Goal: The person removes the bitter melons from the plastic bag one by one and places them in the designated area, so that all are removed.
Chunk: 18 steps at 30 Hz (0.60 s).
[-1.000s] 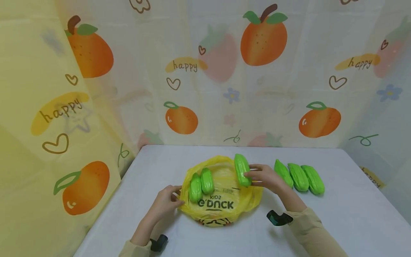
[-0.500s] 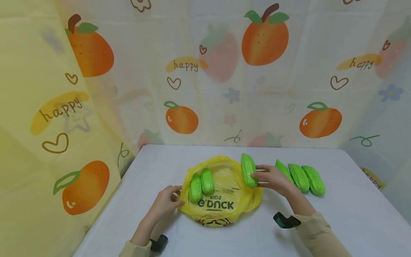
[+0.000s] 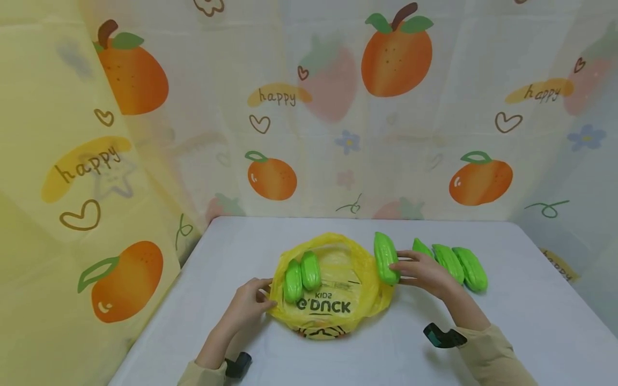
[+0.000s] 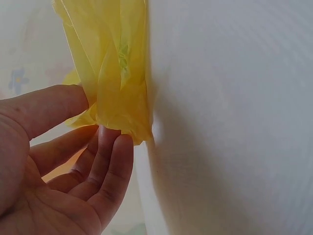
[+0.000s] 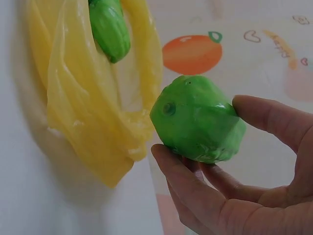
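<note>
My right hand (image 3: 425, 272) holds a bright green toy cucumber (image 3: 386, 258) between thumb and fingers, at the right rim of a yellow plastic bag (image 3: 369, 295). In the right wrist view the toy cucumber (image 5: 195, 120) shows its blunt end, apart from the table. My left hand (image 3: 248, 303) pinches the bag's left edge; the left wrist view has the thumb on one side of the yellow plastic (image 4: 110, 93) and fingers beneath. Two more green toy cucumbers, a left one (image 3: 293, 281) and a right one (image 3: 311, 271), lie side by side inside the open bag.
To the right on the white table (image 3: 521, 321), three more green toy cucumbers (image 3: 449, 262) lie in a row, the leftmost partly hidden by my right hand. Fruit-printed cloth (image 3: 328, 161) hangs behind the table and along its sides.
My right hand has moved right with the toy cucumber, from over the bag's opening to its right rim. The left hand and the two toy cucumbers in the bag have stayed put.
</note>
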Each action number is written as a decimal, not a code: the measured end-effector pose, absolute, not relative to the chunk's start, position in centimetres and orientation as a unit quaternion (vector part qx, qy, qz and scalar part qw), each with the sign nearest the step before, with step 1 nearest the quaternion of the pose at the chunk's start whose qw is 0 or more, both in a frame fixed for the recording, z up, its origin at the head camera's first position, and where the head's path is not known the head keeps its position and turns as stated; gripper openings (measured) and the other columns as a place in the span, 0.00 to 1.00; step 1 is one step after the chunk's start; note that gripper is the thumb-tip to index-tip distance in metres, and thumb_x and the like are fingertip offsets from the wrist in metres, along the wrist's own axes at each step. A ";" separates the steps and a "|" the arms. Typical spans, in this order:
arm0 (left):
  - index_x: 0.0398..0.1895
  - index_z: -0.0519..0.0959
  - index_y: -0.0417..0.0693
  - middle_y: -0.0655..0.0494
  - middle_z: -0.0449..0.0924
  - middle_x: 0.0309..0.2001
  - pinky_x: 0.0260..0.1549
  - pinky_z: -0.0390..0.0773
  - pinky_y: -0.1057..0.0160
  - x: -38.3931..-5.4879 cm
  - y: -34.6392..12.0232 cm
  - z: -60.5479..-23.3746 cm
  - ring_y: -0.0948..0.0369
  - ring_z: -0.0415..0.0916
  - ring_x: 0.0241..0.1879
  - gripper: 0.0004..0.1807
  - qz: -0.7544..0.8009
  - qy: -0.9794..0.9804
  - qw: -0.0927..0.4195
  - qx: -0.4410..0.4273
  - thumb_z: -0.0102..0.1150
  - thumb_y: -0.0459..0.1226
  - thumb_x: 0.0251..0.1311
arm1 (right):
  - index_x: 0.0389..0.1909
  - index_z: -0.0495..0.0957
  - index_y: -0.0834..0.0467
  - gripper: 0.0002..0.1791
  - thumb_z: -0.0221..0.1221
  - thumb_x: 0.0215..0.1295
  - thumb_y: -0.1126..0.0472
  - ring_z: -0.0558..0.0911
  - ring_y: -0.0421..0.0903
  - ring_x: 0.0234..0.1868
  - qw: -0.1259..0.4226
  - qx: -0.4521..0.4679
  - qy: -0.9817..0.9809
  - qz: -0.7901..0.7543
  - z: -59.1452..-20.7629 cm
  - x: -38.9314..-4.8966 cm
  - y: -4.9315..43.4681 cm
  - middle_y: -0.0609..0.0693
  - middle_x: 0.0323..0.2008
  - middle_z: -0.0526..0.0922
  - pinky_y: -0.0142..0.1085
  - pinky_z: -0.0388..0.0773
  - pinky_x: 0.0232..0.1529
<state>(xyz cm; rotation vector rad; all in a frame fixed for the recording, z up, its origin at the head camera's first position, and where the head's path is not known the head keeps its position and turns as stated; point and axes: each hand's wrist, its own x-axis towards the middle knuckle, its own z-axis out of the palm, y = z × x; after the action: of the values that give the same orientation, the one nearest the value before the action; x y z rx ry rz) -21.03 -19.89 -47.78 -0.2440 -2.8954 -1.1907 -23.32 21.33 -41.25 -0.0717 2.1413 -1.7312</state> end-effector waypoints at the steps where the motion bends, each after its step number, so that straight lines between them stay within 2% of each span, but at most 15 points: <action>1: 0.55 0.77 0.43 0.55 0.77 0.38 0.27 0.75 0.69 -21.1 -19.9 -47.8 0.65 0.74 0.31 0.27 -0.379 -0.922 0.000 -0.078 0.70 0.33 0.48 | 0.69 0.49 0.72 0.40 0.58 0.65 0.57 0.77 0.51 0.55 0.192 -0.025 0.761 -0.619 -41.2 -23.2 21.5 0.70 0.64 0.63 0.47 0.75 0.55; 8: 0.56 0.77 0.43 0.55 0.77 0.38 0.27 0.75 0.69 -21.1 -19.9 -47.8 0.64 0.74 0.31 0.28 -0.375 -0.924 0.000 -0.078 0.70 0.33 0.48 | 0.69 0.47 0.74 0.40 0.55 0.67 0.58 0.78 0.45 0.51 0.199 -0.025 0.750 -0.630 -41.4 -22.7 22.6 0.70 0.63 0.64 0.48 0.75 0.55; 14: 0.56 0.77 0.43 0.56 0.77 0.38 0.29 0.75 0.69 -21.0 -19.9 -47.8 0.65 0.74 0.31 0.28 -0.369 -0.926 0.004 -0.079 0.70 0.33 0.48 | 0.69 0.45 0.74 0.39 0.53 0.68 0.59 0.77 0.45 0.52 0.205 -0.018 0.750 -0.628 -41.6 -22.1 23.5 0.72 0.65 0.60 0.49 0.75 0.55; 18: 0.56 0.77 0.42 0.55 0.77 0.38 0.29 0.75 0.68 -21.0 -19.8 -47.8 0.65 0.74 0.32 0.28 -0.370 -0.926 0.003 -0.079 0.70 0.33 0.47 | 0.69 0.47 0.74 0.39 0.54 0.67 0.58 0.77 0.45 0.51 0.202 -0.003 0.761 -0.616 -41.7 -21.6 24.0 0.71 0.64 0.62 0.49 0.75 0.54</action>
<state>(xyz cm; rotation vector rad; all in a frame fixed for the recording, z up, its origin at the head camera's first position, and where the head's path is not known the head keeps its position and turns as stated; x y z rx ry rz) -21.04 -19.84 -47.84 -0.2477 -2.9024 -1.1602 -21.56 23.99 -41.73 -0.0078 2.1259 -1.7211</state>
